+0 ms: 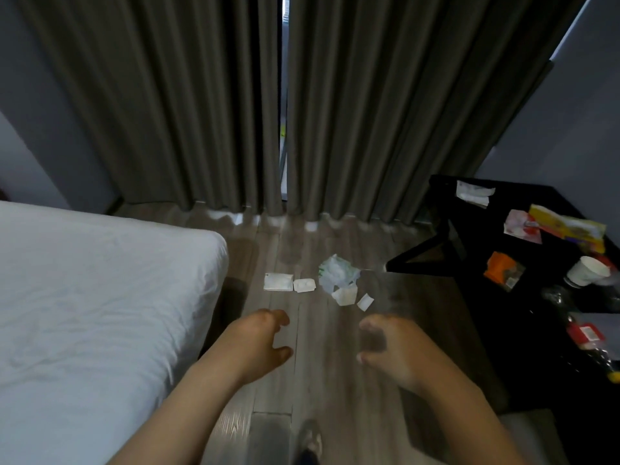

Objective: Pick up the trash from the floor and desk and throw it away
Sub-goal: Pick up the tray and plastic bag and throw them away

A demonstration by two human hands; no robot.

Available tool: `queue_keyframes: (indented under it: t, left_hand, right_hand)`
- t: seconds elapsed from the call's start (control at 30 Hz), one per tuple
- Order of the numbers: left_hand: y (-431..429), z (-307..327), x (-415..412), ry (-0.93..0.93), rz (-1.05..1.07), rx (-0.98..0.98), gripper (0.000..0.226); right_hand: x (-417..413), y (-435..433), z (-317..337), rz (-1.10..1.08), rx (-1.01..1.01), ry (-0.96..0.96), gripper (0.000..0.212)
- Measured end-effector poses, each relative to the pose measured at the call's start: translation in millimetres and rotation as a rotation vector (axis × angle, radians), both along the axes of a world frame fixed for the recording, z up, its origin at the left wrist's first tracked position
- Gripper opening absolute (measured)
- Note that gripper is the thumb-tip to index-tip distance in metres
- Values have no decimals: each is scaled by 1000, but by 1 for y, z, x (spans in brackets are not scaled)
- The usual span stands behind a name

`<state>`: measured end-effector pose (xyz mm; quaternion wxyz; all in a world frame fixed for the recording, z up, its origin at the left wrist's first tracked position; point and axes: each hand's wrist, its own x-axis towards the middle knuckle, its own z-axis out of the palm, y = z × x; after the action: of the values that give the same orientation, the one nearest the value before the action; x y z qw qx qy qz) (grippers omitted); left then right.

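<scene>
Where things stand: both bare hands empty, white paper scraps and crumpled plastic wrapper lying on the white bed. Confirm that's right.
One error: the head view shows the white paper scraps and crumpled plastic wrapper lying on the grey wooden floor, not on the white bed. The left hand and right hand are empty.

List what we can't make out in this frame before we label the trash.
Head view only:
- Desk: right part cut off by the frame edge; yellow item barely in.
- Clear items below the paper cup: blurred, lost against the dark top.
- Crumpled wrapper on the floor: print too small to read.
- Right hand: motion-blurred, outline smeared.
- Trash bin: none in view.
</scene>
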<state>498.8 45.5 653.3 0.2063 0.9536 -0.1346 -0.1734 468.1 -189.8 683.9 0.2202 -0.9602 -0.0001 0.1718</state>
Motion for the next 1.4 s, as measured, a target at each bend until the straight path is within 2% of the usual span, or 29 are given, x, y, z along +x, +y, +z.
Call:
queue_keyframes:
  t: [0.2, 0.5, 0.77, 1.07, 1.4]
  left_hand:
    - [1, -17, 87, 47, -10, 32, 54]
    - [-4, -23, 246, 47, 6, 99, 52]
    - [-3, -44, 346, 108, 21, 59, 53]
    - [-3, -85, 490, 196, -84, 35, 54]
    - [-26, -151, 637, 268, -220, 57, 48]
  right_hand:
    - [85, -1, -26, -31, 25, 12, 54]
    - [252, -12, -42, 4, -6, 61, 47]
    - [355, -13, -56, 1, 3, 128, 46]
    - [466, -16, -91, -94, -18, 190, 46]
    - [568, -17, -154, -293, -18, 255, 52]
